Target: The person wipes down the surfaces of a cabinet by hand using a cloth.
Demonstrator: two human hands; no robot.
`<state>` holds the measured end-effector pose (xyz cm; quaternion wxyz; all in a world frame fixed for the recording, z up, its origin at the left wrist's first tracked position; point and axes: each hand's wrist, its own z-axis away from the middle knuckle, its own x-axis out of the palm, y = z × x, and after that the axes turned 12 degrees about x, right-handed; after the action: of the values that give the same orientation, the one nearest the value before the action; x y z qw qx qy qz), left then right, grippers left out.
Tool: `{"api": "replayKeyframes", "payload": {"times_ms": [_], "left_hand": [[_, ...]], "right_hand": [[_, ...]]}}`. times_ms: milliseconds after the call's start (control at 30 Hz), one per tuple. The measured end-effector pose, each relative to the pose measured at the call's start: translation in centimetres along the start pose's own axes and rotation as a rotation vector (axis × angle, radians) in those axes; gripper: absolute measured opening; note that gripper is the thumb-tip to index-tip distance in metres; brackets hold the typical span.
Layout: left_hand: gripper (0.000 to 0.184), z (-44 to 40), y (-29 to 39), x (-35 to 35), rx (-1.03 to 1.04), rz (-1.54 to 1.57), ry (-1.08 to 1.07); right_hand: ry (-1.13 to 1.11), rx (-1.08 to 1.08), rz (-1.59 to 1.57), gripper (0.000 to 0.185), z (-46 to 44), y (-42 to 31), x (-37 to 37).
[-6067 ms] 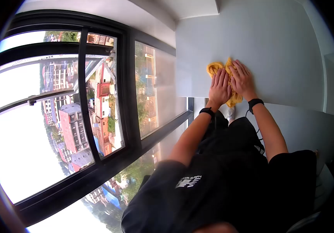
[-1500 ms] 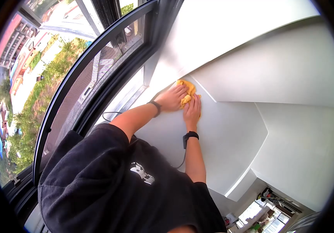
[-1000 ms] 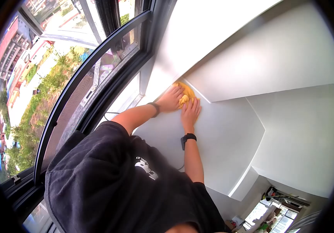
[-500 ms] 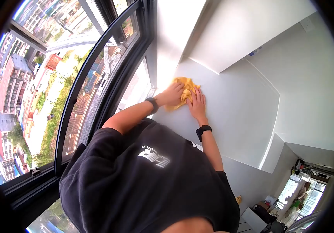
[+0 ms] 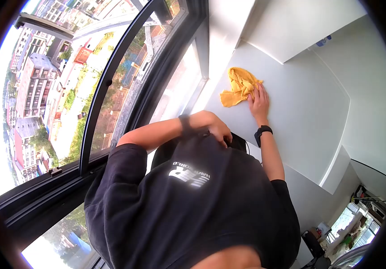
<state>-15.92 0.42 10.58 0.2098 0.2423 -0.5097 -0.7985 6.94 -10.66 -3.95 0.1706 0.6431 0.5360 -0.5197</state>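
A crumpled yellow cloth [image 5: 240,85] lies on the pale grey countertop [image 5: 291,116]. My right hand [image 5: 259,104] rests at its right edge, fingers stretched out, with the fingertips touching the fabric. A black watch or band [image 5: 263,131] is on that wrist. My left hand [image 5: 213,125] is off the cloth, close against the front of my black T-shirt [image 5: 188,197]. Its fingers are curled downward at the shirt's hem, and whatever they grip is hidden. A dark band [image 5: 185,123] circles the left wrist.
A black-framed window [image 5: 107,83] runs along the left, with buildings and trees far below. A white cabinet or wall block [image 5: 300,27] overhangs the surface at the back. A blue-and-white item [image 5: 324,41] sits beside it. Cluttered belongings [image 5: 318,242] are at lower right.
My left hand has left the cloth and come back to the front of my shirt. My right hand stays at the cloth, which now lies more spread out. The view has shifted.
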Motion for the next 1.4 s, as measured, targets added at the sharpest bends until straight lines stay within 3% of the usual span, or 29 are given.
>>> {"api": "replayKeyframes", "payload": {"times_ms": [267, 467, 667, 767, 800, 900, 967, 1033, 1067, 1167, 1200, 1300, 1400], "left_hand": [[0.037, -1.5, 0.6, 2.1, -0.017, -0.342, -0.023], [0.023, -1.5, -1.1, 3.9, 0.207, -0.707, 0.169], [0.022, -4.3, -2.7, 4.9, 0.192, -0.686, 0.121], [0.023, -5.0, -1.7, 5.4, 0.162, -0.650, 0.079], [0.022, -4.2, 1.7, 4.0, 0.104, -0.644, -0.034], [0.021, -3.7, 2.5, 2.7, 0.019, -0.549, 0.097], [0.020, -3.3, 2.0, 0.5, 0.087, -0.602, 0.317], [0.018, -3.8, -1.6, -1.7, 0.297, -0.565, 0.643], [0.026, -2.7, -1.8, -2.9, 0.170, -0.610, 0.694], [0.044, -1.5, -8.5, -3.7, 0.187, -0.931, 1.049], [0.063, -1.6, -9.3, -3.5, 0.138, -0.943, 0.961], [0.068, -2.2, -12.5, -2.6, 0.273, -1.013, 0.821], [0.077, 2.4, -17.4, -0.2, 0.285, -1.020, 0.716]], "right_hand": [[0.008, 0.002, 0.010, 0.042, 0.6, 0.2, 1.2], [0.015, 0.015, 0.053, 0.041, 0.3, 0.3, 1.3], [0.020, 0.013, 0.057, 0.041, 0.9, 2.2, 1.3], [-0.035, 0.031, 0.053, 0.043, 2.4, 2.6, 1.6], [-0.048, 0.038, 0.066, 0.044, 2.6, 2.4, 1.9], [-0.088, 0.049, 0.095, 0.047, 3.0, 1.9, 2.5], [-0.105, 0.039, 0.091, 0.049, 3.1, 2.3, 2.8], [-0.102, 0.035, 0.054, 0.052, 4.1, 2.3, 2.7], [-0.103, 0.036, 0.038, 0.053, 4.6, 1.4, 2.6], [-0.170, 0.039, 0.026, 0.060, 5.4, -2.2, 3.0], [-0.205, 0.041, 0.038, 0.062, 6.1, -2.5, 2.6], [-0.348, 0.089, 0.075, 0.069, 9.0, -3.8, 1.2], [-0.422, 0.112, 0.060, 0.073, 10.6, -9.6, 2.7]]}}
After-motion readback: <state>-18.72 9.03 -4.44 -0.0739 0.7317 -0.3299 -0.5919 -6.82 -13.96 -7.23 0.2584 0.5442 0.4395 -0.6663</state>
